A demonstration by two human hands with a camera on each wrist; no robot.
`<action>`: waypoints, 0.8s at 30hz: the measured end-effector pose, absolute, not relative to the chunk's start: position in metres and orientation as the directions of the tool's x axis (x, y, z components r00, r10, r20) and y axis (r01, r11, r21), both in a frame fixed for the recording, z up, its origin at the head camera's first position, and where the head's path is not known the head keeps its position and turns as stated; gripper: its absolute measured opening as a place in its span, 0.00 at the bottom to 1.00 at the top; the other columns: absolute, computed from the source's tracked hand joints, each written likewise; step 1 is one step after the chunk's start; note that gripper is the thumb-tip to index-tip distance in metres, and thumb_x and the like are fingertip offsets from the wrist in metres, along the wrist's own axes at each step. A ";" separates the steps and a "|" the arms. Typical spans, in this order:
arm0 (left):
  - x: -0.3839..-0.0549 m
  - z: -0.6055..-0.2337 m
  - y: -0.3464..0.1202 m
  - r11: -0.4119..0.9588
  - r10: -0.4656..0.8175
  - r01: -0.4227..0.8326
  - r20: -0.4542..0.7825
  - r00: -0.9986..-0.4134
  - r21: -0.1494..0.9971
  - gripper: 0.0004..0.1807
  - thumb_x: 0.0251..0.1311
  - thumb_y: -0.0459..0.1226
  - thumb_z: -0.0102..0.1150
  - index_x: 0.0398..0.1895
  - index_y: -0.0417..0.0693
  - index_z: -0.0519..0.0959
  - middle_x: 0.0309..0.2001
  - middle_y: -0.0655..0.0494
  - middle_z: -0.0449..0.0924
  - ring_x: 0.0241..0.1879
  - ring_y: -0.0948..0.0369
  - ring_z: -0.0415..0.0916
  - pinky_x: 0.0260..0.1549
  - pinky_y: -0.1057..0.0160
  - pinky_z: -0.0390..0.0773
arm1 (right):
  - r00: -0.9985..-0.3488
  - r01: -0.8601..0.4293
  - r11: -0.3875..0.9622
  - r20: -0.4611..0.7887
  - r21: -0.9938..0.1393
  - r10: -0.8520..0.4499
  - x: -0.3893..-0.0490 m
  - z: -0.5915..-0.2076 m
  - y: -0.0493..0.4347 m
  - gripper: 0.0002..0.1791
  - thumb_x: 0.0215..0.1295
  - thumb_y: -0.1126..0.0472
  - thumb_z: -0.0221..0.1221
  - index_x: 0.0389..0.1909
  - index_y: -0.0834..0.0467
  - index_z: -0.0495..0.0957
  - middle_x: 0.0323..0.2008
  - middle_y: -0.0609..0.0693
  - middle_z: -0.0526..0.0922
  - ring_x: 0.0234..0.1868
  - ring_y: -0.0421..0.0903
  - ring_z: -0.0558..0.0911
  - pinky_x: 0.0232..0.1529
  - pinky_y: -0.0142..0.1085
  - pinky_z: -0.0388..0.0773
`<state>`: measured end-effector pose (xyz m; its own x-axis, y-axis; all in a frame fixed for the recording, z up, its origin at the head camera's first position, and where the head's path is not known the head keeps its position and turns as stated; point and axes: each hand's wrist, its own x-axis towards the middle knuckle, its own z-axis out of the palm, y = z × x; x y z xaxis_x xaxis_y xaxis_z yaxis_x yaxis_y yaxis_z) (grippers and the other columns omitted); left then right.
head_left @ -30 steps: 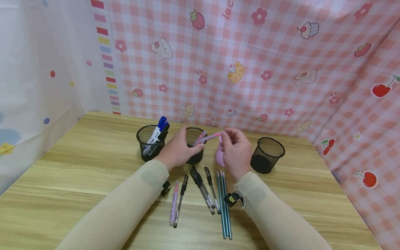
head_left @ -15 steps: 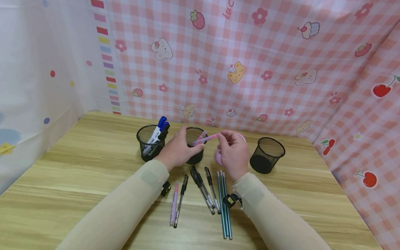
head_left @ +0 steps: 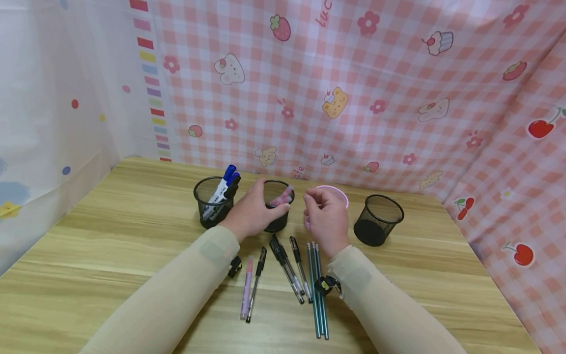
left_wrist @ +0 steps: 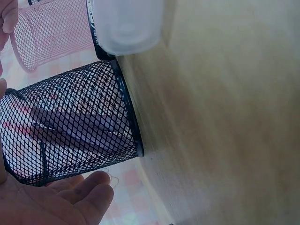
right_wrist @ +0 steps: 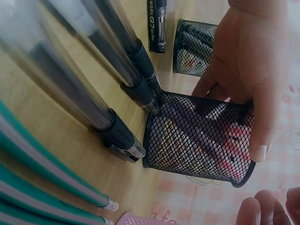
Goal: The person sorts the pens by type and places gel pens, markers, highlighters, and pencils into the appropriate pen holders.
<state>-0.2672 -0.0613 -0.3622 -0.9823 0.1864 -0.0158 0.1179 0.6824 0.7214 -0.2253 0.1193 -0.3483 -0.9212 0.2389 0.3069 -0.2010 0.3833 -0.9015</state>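
1. Highlighters (head_left: 283,197), pink and lilac, lean inside the middle black cup (head_left: 276,225); their overlap makes them hard to count.
2. The left grip (head_left: 252,211) grasps that cup round its mesh wall, thumb on the near side, fingers on the far side.
3. The right grip (head_left: 329,216) is released, its fingers loosely bent around nothing visible, in front of the pink cup (head_left: 345,195) and partly hiding it.
4. 1 loose highlighter (head_left: 246,290) lies on the bench (head_left: 132,236) just beside 1 black gel pen (head_left: 256,285).
5. 3 more gel pens (head_left: 287,268) lie near the middle black cup, left of 3 teal pencils (head_left: 318,300).
6. Blue-capped and black-capped markers (head_left: 217,194) lean in the left black cup (head_left: 202,211); the right black cup (head_left: 372,233) stands beyond the pink one.
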 end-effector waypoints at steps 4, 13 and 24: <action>-0.267 -0.363 -0.062 0.684 0.189 0.118 -0.018 -0.982 0.720 0.62 0.63 0.72 0.58 0.87 0.51 0.42 0.85 0.44 0.50 0.80 0.43 0.60 0.74 0.39 0.67 | -0.924 -0.190 0.388 0.298 -0.902 0.238 -0.224 -0.348 0.119 0.08 0.75 0.62 0.63 0.47 0.61 0.87 0.37 0.57 0.88 0.27 0.40 0.82 0.26 0.28 0.80; -0.268 -0.363 -0.062 0.682 0.194 0.123 -0.015 -0.981 0.721 0.61 0.63 0.71 0.58 0.87 0.51 0.43 0.85 0.45 0.51 0.80 0.44 0.60 0.74 0.40 0.67 | -0.937 -0.180 0.477 0.298 -0.860 0.183 -0.215 -0.345 0.119 0.08 0.75 0.58 0.62 0.44 0.57 0.87 0.35 0.55 0.88 0.29 0.43 0.82 0.27 0.33 0.79; -0.268 -0.361 -0.062 0.692 0.194 0.125 -0.017 -0.981 0.711 0.61 0.64 0.71 0.57 0.87 0.51 0.42 0.85 0.45 0.51 0.78 0.44 0.63 0.71 0.40 0.70 | -0.979 -0.198 0.652 0.118 -0.732 -0.165 -0.193 -0.345 0.117 0.08 0.70 0.60 0.66 0.44 0.59 0.87 0.30 0.47 0.87 0.27 0.41 0.79 0.29 0.34 0.78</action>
<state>-0.2678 -0.0617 -0.3610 -0.9808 0.1944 -0.0169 0.1249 0.6918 0.7112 -0.1931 0.1174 -0.3455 -0.9793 -0.1646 0.1182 -0.1979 0.6518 -0.7321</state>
